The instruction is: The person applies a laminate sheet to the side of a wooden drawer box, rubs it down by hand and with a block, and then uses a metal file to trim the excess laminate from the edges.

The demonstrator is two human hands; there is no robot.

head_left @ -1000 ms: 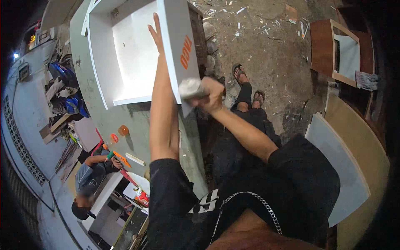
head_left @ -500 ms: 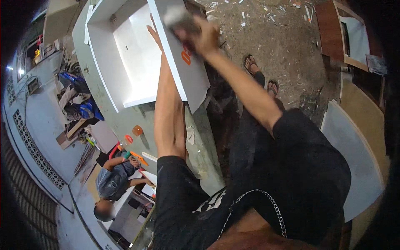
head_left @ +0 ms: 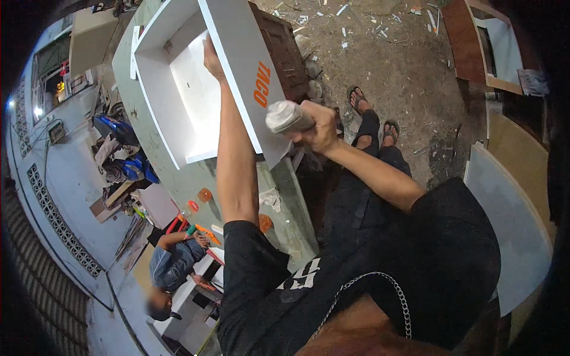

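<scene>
A white open box (head_left: 178, 127), like a cabinet or drawer body, lies on a worn greenish workbench (head_left: 285, 196). Orange letters mark its white side panel (head_left: 240, 71). My left hand (head_left: 213, 61) reaches into the box and holds the inner side of that panel near its upper edge; some fingers are hidden. In my right hand (head_left: 321, 126) is a thick, rounded bundle wrapped in off-white cloth (head_left: 288, 117). My fingers are closed round its back end. Its blunt front end is beside the panel's lower right part; whether they touch, I cannot tell.
Orange-lidded jars (head_left: 205, 195) stand on the bench, left of my left forearm. A co-worker (head_left: 175, 261) holds an orange tool at lower left. Scraps litter the floor (head_left: 380, 53). Boards (head_left: 507, 225) lean at right, below a wooden frame (head_left: 496, 47).
My right hand has drawn the cloth-wrapped bundle down the panel toward me, baring the lettering. My left hand's fingers, spread before, are now nearer together. My view has shifted slightly.
</scene>
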